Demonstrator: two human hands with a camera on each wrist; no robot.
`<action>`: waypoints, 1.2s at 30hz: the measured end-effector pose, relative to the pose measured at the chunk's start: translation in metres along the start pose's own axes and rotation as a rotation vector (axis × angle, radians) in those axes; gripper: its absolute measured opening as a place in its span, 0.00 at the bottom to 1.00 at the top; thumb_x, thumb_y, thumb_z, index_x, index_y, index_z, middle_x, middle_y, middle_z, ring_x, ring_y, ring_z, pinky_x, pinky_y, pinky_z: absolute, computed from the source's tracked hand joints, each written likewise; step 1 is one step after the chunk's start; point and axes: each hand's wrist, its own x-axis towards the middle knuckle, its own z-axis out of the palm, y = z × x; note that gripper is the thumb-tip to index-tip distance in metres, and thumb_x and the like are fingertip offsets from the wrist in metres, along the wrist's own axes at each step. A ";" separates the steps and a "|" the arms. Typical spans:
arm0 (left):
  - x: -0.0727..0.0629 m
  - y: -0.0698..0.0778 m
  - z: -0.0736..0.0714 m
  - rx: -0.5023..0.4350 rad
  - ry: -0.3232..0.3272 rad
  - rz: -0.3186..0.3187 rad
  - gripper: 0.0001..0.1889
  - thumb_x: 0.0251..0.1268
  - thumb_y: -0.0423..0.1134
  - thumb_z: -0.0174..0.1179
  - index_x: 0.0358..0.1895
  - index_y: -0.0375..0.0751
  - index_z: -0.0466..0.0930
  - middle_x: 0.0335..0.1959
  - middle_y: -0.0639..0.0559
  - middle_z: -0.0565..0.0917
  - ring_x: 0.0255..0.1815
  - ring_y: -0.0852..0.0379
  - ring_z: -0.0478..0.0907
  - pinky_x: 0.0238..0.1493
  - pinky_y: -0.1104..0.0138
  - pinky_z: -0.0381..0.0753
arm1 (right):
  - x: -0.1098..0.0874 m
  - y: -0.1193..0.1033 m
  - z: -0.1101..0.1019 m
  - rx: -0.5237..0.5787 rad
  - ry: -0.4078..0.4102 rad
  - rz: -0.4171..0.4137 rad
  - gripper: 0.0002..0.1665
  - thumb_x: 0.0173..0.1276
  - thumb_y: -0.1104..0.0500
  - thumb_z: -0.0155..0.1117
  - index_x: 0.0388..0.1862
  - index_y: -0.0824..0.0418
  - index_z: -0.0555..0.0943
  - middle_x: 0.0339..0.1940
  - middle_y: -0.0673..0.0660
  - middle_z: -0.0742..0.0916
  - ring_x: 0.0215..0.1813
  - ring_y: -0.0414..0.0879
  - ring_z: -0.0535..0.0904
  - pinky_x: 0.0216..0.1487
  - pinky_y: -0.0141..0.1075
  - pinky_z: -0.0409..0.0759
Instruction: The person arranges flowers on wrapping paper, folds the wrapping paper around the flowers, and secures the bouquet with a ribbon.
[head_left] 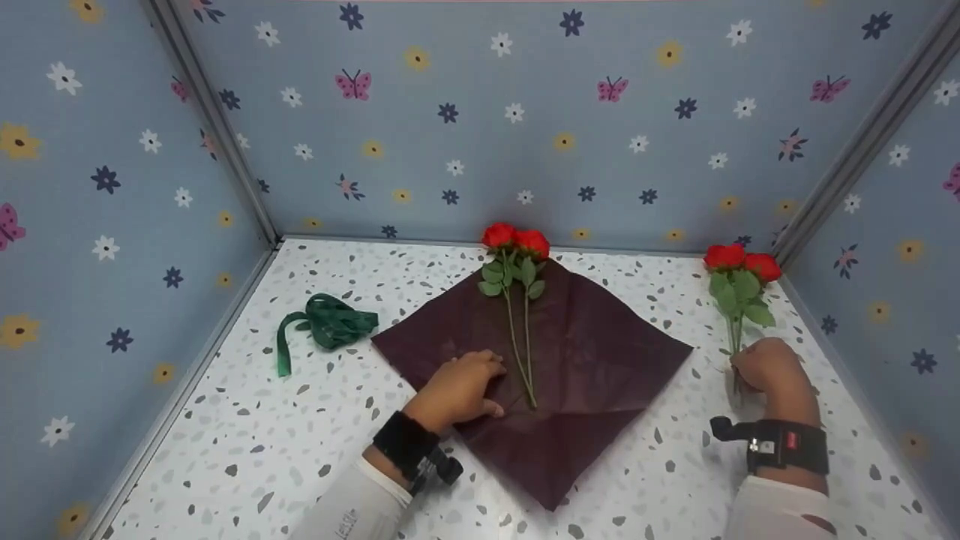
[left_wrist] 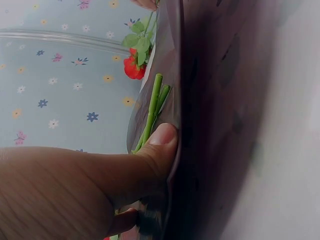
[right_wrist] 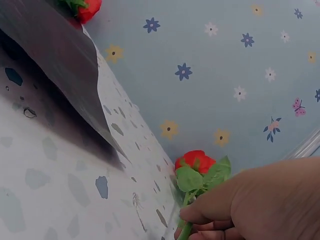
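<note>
Dark maroon wrapping, a sheet [head_left: 607,352] laid cornerwise, fills the middle of the speckled white table [head_left: 300,457], and we see two red roses [head_left: 528,271] lying along it, their heads past its far edge and their bare stems pointing near. Our left hand [head_left: 459,384] lies over the near-left edge of the sheet, its fingers relaxed and resting on top, thumb set apart and touching the surface just left of the stem ends; we see it grasping nothing. Our right hand [head_left: 772,367], well to the right of the sheet, has its fingers curled in and pinches the stems of a second pair of roses [head_left: 742,289], whose red heads point to the far right corner. On the left, apart from the sheet, we find a bundled green ribbon [head_left: 337,322] with one loose end trailing near. Blue walls [head_left: 517,161] printed with flowers and butterflies stand on the left, far and right sides.
</note>
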 end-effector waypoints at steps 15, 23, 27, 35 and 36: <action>-0.001 0.000 -0.001 0.001 -0.001 0.001 0.38 0.68 0.56 0.81 0.77 0.43 0.84 0.82 0.47 0.79 0.84 0.42 0.75 0.83 0.35 0.74 | -0.011 -0.014 -0.012 0.152 0.006 0.005 0.27 0.90 0.48 0.48 0.64 0.69 0.80 0.40 0.53 0.92 0.45 0.47 0.89 0.46 0.51 0.84; 0.000 -0.001 -0.001 0.000 -0.010 -0.004 0.38 0.68 0.56 0.82 0.77 0.43 0.83 0.83 0.46 0.79 0.85 0.42 0.75 0.84 0.35 0.73 | -0.014 -0.037 -0.006 0.233 0.067 -0.129 0.30 0.90 0.50 0.52 0.71 0.75 0.76 0.46 0.59 0.91 0.38 0.40 0.92 0.53 0.45 0.91; -0.001 -0.001 -0.001 -0.007 -0.006 0.001 0.38 0.67 0.55 0.82 0.76 0.42 0.84 0.82 0.46 0.80 0.84 0.42 0.75 0.84 0.36 0.74 | -0.014 -0.058 0.008 0.300 0.049 -0.217 0.28 0.91 0.52 0.56 0.71 0.76 0.76 0.45 0.58 0.91 0.36 0.39 0.91 0.44 0.37 0.93; -0.001 0.000 -0.002 -0.016 0.000 0.005 0.38 0.67 0.55 0.82 0.76 0.42 0.84 0.82 0.45 0.79 0.84 0.41 0.75 0.84 0.35 0.73 | -0.017 -0.112 0.055 0.393 0.002 -0.344 0.18 0.87 0.56 0.66 0.59 0.72 0.83 0.27 0.50 0.89 0.29 0.42 0.88 0.36 0.38 0.93; -0.001 0.000 -0.002 -0.015 0.003 0.007 0.38 0.67 0.56 0.82 0.75 0.42 0.84 0.82 0.45 0.80 0.84 0.41 0.76 0.84 0.35 0.73 | -0.018 -0.120 0.062 0.401 -0.004 -0.359 0.17 0.87 0.57 0.67 0.57 0.72 0.83 0.27 0.50 0.89 0.28 0.41 0.88 0.35 0.38 0.93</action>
